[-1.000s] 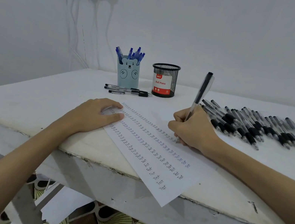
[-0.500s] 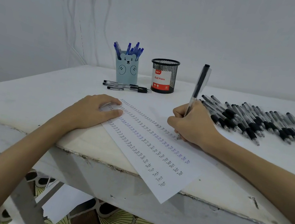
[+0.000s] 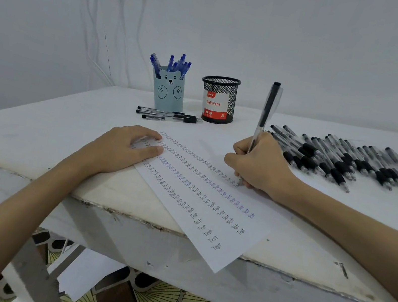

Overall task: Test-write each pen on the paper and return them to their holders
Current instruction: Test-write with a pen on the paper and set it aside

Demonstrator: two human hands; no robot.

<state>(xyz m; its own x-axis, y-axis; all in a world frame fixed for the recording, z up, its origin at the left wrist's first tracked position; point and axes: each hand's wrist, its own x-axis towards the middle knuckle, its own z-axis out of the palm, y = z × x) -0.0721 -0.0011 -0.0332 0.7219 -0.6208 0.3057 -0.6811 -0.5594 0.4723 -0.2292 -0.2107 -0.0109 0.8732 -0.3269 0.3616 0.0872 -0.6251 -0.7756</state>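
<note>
White worktop [image 3: 35, 138] against a pale wall carries the paper [image 3: 209, 206] at centre. Left hand [image 3: 123, 151] lies flat on its 9 o'clock corner, fingers straight. Right hand [image 3: 259, 166] grips a pen [image 3: 265, 117], tip on the sheet. Loose pens [image 3: 350, 161] lie at 2 o'clock; bear holder [image 3: 169, 92] and mesh holder [image 3: 219, 99] at 12.

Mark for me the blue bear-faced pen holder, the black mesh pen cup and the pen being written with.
Blue bear-faced pen holder [image 3: 169, 92], head view: front wall.
Black mesh pen cup [image 3: 218, 99], head view: red-and-white label.
Clear black-capped pen [image 3: 265, 114], head view: barrel above the right hand [image 3: 259, 165].
</note>
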